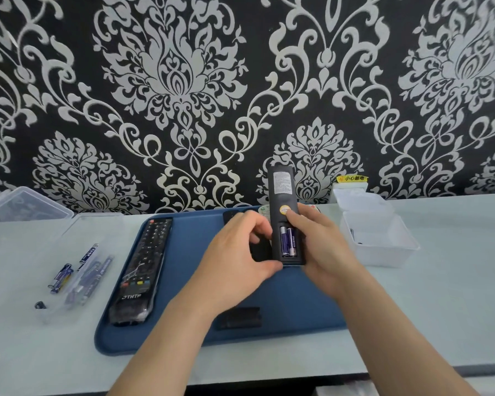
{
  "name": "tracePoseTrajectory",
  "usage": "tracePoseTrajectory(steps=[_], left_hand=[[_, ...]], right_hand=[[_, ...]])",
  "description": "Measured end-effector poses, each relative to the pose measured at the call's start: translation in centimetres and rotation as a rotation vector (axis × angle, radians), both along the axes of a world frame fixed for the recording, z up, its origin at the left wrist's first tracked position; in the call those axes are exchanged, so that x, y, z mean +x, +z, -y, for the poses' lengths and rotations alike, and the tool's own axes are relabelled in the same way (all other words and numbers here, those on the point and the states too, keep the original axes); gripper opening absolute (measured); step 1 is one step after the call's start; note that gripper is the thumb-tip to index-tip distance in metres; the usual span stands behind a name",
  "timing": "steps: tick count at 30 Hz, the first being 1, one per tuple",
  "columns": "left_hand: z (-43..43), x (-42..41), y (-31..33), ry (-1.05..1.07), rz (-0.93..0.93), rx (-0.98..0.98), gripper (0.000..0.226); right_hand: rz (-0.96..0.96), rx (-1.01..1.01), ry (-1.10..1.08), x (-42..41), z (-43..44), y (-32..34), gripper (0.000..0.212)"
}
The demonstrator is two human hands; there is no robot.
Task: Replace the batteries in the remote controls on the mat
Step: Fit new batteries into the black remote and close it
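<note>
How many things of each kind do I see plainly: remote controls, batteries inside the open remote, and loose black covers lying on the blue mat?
Remote controls: 2 (lying remote on the mat; held remote in the right hand)
Batteries in the held remote: 2
Loose cover on the mat: 1
Total: 5
Partly hidden things are not counted.

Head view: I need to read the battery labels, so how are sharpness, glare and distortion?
Head view: even, soft light with faint shadows; the batteries in the held remote are fairly sharp, lettering barely legible; the loose batteries at left are smeared; glare streaks the wrapped remote; the wide angle bows the table edge.
</note>
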State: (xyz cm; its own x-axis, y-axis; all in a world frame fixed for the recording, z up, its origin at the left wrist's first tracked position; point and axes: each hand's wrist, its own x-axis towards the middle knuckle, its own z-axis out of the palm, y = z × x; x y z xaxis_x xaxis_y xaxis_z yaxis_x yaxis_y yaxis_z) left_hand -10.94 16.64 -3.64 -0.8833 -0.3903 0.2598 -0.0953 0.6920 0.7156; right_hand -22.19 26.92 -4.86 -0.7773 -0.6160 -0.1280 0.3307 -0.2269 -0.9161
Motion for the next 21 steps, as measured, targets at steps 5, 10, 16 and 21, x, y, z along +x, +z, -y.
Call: tracePoseTrajectory(steps=[5, 10, 16, 21], left_hand=[[-1.4, -0.3, 0.4, -0.047, -0.079, -0.089, 0.043], [-1.2, -0.4, 0.5, -0.01, -0.078, -0.163, 0.042], [-1.2, -0.1, 1.0, -0.005, -0.091, -0.193, 0.039], [-0.7, -0.1, 1.0, -0.07, -0.138, -0.193, 0.035]], right_hand=[[-0.038, -0.013, -0.004, 0.4, 0.0, 0.0, 0.014], [-0.085, -0.009, 0.001, 0.7, 0.2, 0.0, 0.025], [-0.133, -0.014, -0.029, 1.0, 0.4, 0.2, 0.027], [-0.124, -0.069, 0.017, 0.7, 0.3, 0.5, 0.031]])
